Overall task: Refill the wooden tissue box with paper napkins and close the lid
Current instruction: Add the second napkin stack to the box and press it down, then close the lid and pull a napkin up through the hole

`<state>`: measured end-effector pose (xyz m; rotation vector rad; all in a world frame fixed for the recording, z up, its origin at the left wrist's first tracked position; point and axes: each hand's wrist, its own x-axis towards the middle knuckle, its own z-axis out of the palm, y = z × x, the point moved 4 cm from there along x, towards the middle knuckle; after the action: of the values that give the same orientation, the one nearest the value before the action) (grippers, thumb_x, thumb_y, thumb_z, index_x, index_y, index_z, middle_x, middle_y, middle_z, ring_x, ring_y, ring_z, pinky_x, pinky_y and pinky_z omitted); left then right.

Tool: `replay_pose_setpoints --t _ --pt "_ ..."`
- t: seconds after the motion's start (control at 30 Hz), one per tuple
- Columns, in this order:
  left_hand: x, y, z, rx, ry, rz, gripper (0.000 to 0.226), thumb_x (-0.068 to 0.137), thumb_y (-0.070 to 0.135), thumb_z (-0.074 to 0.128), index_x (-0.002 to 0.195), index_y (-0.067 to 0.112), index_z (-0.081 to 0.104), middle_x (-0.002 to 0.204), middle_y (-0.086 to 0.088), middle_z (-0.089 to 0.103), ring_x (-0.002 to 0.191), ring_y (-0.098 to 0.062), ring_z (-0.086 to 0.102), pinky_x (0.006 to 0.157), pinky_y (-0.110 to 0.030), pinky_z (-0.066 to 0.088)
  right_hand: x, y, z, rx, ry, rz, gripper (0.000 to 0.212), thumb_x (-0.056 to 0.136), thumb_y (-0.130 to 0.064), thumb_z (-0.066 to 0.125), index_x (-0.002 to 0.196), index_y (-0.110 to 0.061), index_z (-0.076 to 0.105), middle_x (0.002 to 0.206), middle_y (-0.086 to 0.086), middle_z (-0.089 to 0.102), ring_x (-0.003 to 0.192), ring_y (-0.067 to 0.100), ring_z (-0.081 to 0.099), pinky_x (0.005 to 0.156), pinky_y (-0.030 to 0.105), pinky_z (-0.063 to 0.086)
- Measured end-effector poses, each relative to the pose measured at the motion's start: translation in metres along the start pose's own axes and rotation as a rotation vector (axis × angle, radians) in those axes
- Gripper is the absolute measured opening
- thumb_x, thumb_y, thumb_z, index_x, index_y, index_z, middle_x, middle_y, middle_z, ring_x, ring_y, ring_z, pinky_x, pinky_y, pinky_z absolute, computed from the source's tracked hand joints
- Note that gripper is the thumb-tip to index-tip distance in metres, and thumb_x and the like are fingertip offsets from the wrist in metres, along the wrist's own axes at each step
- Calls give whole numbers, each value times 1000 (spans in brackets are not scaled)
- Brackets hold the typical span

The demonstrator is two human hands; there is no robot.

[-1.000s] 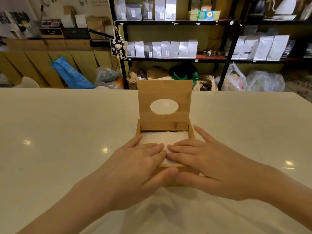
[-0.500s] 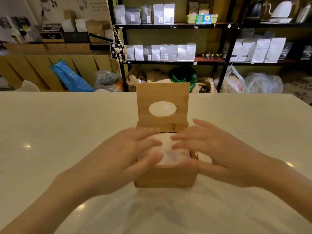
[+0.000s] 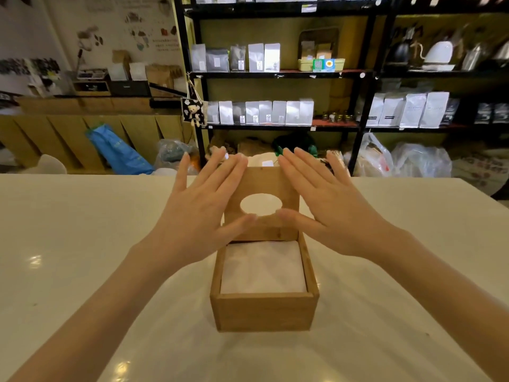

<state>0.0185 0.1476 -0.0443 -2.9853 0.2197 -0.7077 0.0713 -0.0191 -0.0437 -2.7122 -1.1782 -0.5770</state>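
My left hand (image 3: 198, 216) and right hand (image 3: 327, 213), fingers spread and gripping nothing, flank the upright lid (image 3: 261, 186); napkins (image 3: 263, 268) fill the wooden box (image 3: 264, 312).

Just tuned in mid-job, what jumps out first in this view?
The open wooden tissue box at table centre, white napkins filling it. Its lid stands upright at the back, oval hole showing. The left hand and right hand, spread open, flank the lid.
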Motion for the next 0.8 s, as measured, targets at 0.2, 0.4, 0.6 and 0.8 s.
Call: replay_pose_setpoints --t 0.2,0.4,0.6,0.8 --pt "-10 9 -14 -121 -48 -20 105 61 84 16 147 26 -6 158 10 2 142 -5 -7 111 -34 -13 -12 -8 -7 30 55 -3 72 87 -61 20 147 -23 12 155 -5 22 142 12 15 112 34 -17" --pt "-42 20 -21 -126 -79 16 127 49 92 36 143 27 -20 150 20 -18 132 5 -30 112 -29 -17 -40 -19 -12 93 121 -81 64 91 -53 23 145 -19 20 151 -3 33 136 9 27 114 45 1" --pt "-87 35 -13 -175 -11 37 99 67 75 45 145 19 20 150 5 26 140 -12 17 110 -38 12 -78 -34 -8 268 177 -150 48 94 -40 35 138 -20 34 139 -5 48 129 7 41 114 43 17" --pt "-114 45 13 -326 119 81 62 81 50 52 131 16 41 138 1 48 131 -13 38 108 -37 28 -108 -46 23 293 178 -143 43 92 -31 42 132 -16 44 136 -2 52 129 10 44 111 40 28"
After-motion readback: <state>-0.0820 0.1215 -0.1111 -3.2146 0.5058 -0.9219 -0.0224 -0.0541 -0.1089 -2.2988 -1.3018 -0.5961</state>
